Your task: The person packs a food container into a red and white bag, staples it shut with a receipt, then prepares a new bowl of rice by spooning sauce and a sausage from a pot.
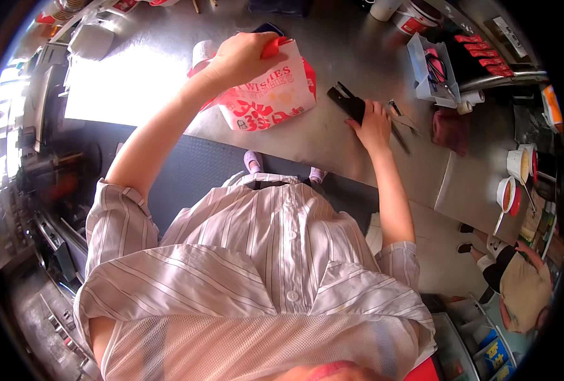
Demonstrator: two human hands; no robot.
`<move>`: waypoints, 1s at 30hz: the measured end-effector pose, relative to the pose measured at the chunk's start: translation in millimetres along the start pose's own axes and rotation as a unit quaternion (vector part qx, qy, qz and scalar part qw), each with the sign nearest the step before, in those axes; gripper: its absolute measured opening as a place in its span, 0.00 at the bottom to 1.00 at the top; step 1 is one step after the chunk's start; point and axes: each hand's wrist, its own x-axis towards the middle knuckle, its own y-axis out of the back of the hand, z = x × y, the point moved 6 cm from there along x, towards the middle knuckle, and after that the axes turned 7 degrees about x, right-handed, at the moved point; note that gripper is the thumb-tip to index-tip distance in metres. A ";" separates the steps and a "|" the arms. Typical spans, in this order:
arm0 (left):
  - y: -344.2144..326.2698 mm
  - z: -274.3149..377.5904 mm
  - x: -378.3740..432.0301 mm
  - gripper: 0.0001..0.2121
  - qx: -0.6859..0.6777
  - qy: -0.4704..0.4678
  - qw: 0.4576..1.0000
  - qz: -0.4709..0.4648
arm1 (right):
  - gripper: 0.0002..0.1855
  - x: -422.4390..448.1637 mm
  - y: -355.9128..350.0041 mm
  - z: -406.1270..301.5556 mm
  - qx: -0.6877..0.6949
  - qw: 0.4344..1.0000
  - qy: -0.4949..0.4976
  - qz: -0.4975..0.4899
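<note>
My left hand (243,57) grips the gathered red top of a white and red printed takeaway bag (265,107). The bag sits on a stainless steel worktop (305,138) and bears large red lettering. A white paper roll or cup (202,52) shows behind my left wrist, and a dark flat object (268,28) lies just past my knuckles. To the right of the bag, my right hand (376,126) is closed around the rear of a black stapler (344,99), whose jaw end points towards the bag. A metal tool, partly hidden by that hand, lies beside it (401,138).
At the right stands a clear plastic bin (420,71) with scissors (436,69) in it. Nearby are white rolls (472,97), a folded maroon cloth (449,131) and white tubs with spoons (518,164). Another person (525,285) is at the far right.
</note>
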 end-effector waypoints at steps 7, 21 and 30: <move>5.3 7.0 1.2 0.13 -0.044 -0.022 0.996 0.074 | 0.21 3.3 -35.3 8.1 0.558 0.777 -0.194 -0.214; 4.1 7.5 4.5 0.10 -0.080 -0.030 0.990 0.109 | 0.32 57.1 102.5 -92.4 0.089 0.949 0.279 0.116; 5.7 34.4 -2.6 0.06 -0.028 -0.197 0.972 0.125 | 0.25 50.3 78.4 -112.1 -0.087 0.923 0.370 0.055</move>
